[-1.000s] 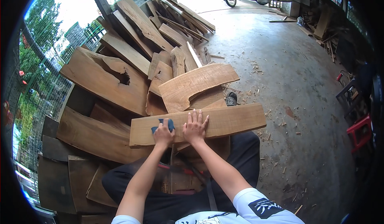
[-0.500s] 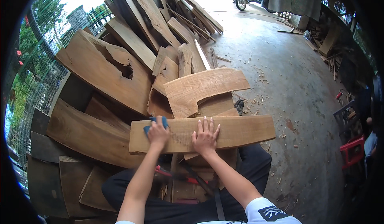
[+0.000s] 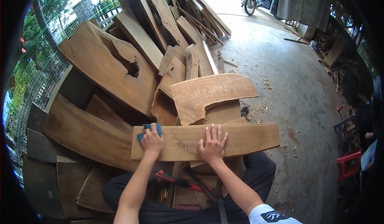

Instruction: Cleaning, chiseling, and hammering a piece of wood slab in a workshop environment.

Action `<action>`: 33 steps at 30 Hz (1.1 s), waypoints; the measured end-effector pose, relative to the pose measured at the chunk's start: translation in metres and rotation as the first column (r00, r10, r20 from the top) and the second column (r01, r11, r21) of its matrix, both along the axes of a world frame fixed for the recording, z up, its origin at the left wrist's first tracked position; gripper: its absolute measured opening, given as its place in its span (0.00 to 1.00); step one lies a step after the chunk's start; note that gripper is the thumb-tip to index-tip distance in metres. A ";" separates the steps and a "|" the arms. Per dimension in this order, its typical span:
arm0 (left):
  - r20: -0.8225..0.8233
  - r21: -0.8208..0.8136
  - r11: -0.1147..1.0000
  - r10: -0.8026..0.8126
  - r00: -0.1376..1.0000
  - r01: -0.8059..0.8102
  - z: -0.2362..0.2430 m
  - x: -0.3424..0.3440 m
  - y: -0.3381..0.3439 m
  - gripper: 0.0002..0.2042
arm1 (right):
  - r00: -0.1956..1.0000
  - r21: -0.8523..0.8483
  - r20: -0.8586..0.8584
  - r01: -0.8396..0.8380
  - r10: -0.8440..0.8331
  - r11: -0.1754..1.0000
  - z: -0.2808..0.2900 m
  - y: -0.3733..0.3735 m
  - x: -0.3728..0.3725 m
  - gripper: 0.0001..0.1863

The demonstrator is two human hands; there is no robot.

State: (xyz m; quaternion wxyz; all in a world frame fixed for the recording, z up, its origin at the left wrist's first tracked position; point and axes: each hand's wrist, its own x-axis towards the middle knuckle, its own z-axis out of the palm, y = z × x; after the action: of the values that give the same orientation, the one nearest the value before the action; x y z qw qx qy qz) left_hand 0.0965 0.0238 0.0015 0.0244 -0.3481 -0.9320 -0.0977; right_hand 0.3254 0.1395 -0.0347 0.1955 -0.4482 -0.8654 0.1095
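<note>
A long pale-brown plank (image 3: 250, 136) lies crosswise in front of me over my dark-trousered legs. My left hand (image 3: 152, 141) grips a blue pad (image 3: 143, 138), perhaps sandpaper or cloth, against the plank's left end. My right hand (image 3: 213, 146) rests on the middle of the plank with fingers spread. Below the plank, between my legs, a red and black tool (image 3: 182, 183) lies on wood. Just beyond the plank is an irregular board (image 3: 212, 86) with a curved cutout.
Wooden slabs (image 3: 108, 64) and boards pile up left and ahead beside mesh fencing. The concrete floor (image 3: 292, 104) bears scattered chips. At right are a red plastic stool (image 3: 347, 164) and part of another person (image 3: 368, 156); a motorbike (image 3: 256, 0) stands at the back.
My left hand and blue pad have moved leftward along the plank toward its end. My right hand still presses flat. The view has shifted, and the other person has come into sight at right.
</note>
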 end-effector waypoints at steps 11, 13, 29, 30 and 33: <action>-0.023 0.020 0.866 -0.499 0.866 0.500 -0.006 0.032 -0.020 0.29 | 1.000 -0.020 -0.010 -0.027 0.027 0.999 0.000 -0.001 0.000 0.34; -0.032 0.021 0.964 -0.264 0.964 0.264 -0.005 -0.018 -0.045 0.27 | 0.999 -0.016 -0.020 -0.029 0.029 0.999 -0.002 0.000 0.000 0.34; 0.042 0.045 0.946 -0.323 0.945 0.321 -0.001 0.066 -0.042 0.30 | 0.999 -0.001 -0.011 -0.036 0.036 0.999 -0.006 -0.001 -0.001 0.34; 0.040 0.038 0.979 -0.201 0.979 0.200 -0.004 0.040 -0.056 0.29 | 1.000 -0.007 -0.007 -0.030 0.030 1.000 -0.005 -0.002 -0.001 0.34; 0.033 0.065 0.994 0.089 0.996 -0.091 0.008 -0.013 -0.084 0.28 | 1.000 -0.005 -0.014 -0.019 0.019 1.000 -0.003 0.000 0.000 0.34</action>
State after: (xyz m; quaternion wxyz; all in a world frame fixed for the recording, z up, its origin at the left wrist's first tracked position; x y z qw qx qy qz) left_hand 0.0840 -0.0603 0.0091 0.0262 -0.3035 -0.9432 -0.1325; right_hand 0.3256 0.1390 -0.0375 0.1992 -0.4399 -0.8679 0.1166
